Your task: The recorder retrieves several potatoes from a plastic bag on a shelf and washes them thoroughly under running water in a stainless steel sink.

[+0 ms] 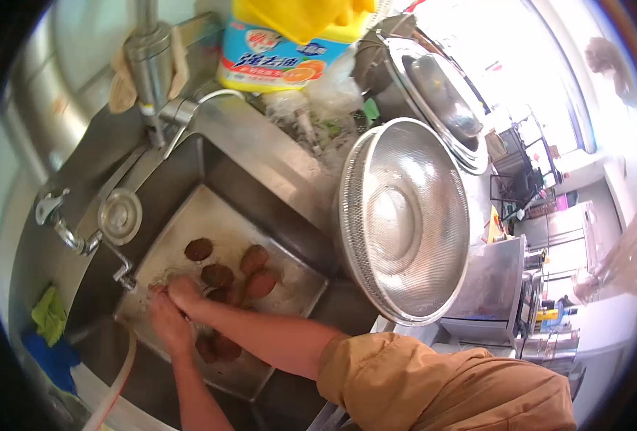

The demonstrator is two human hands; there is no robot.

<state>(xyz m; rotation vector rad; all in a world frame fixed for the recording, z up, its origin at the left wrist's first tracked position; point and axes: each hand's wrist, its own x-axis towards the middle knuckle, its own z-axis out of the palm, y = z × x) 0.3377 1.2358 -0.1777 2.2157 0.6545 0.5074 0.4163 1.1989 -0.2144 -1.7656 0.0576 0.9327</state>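
Note:
My left hand (168, 323) and my right hand (186, 293) are pressed together in the water of a stainless steel sink (189, 215), near the tap spout. Both are blurred, and whether something is between them cannot be told. Several reddish-brown round vegetables, perhaps potatoes, lie in the basin: one (198, 249) stands apart above my hands, others (217, 276) (260, 284) cluster to their right, and more (224, 347) lie below my right forearm. A chrome tap (126, 277) reaches over the basin just left of my hands.
A large steel mesh strainer (404, 221) rests tilted at the sink's right edge. Behind stand a yellow detergent jug (286, 59), plastic bags (334, 97) and metal basins (447, 97). A hose (124, 366) enters lower left, near green (50, 315) and blue cloths (54, 361).

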